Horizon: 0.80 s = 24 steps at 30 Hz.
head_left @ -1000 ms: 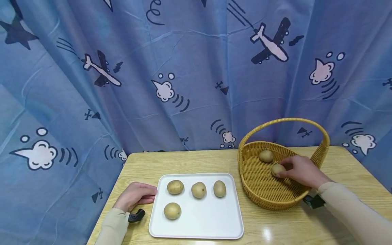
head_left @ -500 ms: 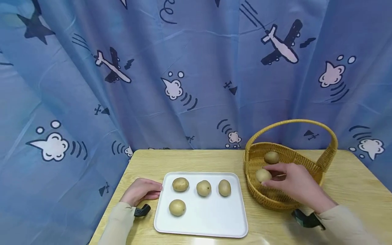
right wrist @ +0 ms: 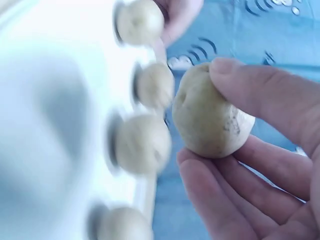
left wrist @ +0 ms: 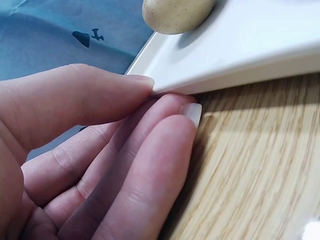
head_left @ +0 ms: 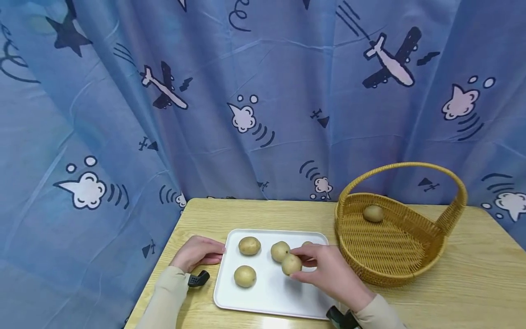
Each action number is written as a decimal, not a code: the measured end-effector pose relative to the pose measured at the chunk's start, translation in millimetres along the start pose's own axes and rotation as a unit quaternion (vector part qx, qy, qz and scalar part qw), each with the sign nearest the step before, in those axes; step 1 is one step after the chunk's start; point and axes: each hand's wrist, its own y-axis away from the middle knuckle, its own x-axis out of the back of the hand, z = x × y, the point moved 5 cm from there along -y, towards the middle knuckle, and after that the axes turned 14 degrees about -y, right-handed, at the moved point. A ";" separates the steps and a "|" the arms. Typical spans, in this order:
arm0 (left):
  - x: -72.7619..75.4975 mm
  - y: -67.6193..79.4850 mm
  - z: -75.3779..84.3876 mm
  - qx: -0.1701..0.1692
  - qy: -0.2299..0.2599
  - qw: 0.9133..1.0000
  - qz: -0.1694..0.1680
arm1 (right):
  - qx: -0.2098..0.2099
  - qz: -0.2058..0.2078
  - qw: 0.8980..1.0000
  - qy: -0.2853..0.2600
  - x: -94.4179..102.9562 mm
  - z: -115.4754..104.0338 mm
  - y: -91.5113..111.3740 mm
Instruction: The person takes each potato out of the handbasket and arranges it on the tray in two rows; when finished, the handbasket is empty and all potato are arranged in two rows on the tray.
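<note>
My right hand (head_left: 330,274) pinches a round pale potato (right wrist: 210,115) between thumb and fingers, above the white tray (head_left: 234,299). On the tray lie several potatoes: one at the back left (head_left: 249,246), one in front of it (head_left: 244,276), and one near the middle (head_left: 280,251). Another, at the back right, is mostly hidden behind my right hand. At the tray's left edge my left hand (head_left: 199,252) grips the rim, thumb on the rim and fingertips against its outer side, as the left wrist view shows.
A yellow wicker basket (head_left: 382,244) with a tall arched handle stands right of the tray. One potato (head_left: 373,213) sits at its back. The wooden table (head_left: 472,283) ends at a blue patterned curtain (head_left: 279,114) behind. A black device (head_left: 199,278) is strapped to each wrist.
My right hand has lifted a potato out of the basket and carried it left over the tray. My left hand stays at the tray's edge. The head view has shifted slightly.
</note>
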 end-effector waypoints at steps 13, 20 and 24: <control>-0.2 2.8 1.4 -0.003 0.007 1.000 -0.001 | -0.009 -0.040 0.999 0.001 -51.7 19.6 -7.3; -1.8 2.2 0.2 -0.003 0.008 1.000 -0.007 | -0.018 -0.044 0.999 0.023 -56.8 23.8 -5.9; -1.5 1.3 1.0 -0.004 0.008 1.000 -0.002 | -0.015 -0.045 0.999 0.017 -58.4 24.3 -5.3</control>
